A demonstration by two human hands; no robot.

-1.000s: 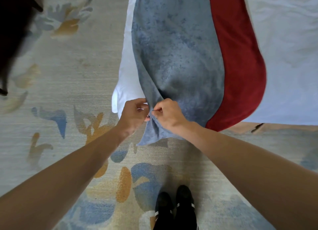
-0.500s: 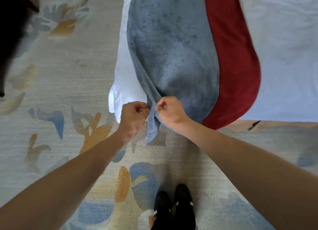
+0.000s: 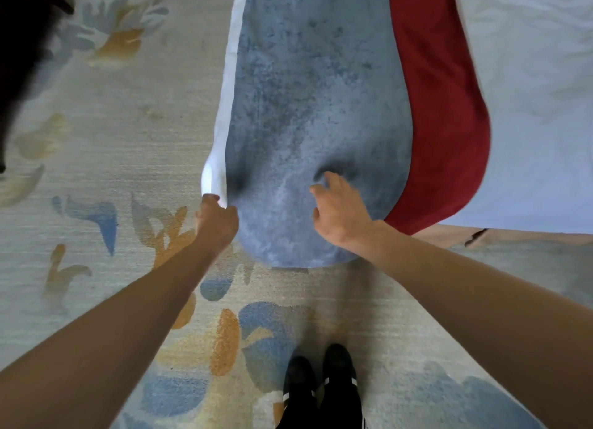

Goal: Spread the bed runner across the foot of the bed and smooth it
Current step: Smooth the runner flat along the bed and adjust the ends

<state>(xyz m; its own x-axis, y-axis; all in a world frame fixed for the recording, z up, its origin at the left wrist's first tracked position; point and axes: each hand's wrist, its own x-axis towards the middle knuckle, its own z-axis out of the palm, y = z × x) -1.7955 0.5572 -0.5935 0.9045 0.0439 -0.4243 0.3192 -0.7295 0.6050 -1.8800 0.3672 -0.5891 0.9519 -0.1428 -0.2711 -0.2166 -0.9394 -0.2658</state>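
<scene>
Pinching the edge of the bed runner [image 3: 314, 107] in the curled fingers of your left hand [image 3: 216, 224], right hand [image 3: 341, 215] fingers bent into the pile (gripping or just pressing, can't tell), you've got it lying across the foot of the bed [image 3: 529, 139], so I'd say only smoothing this overhanging end is left.

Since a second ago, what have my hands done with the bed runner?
The hands parted: the left hand went left, gripping the bed runner at its edge; the right hand let go and presses on top. The bunched end spread wide. Bedding and shoes stayed.
</scene>
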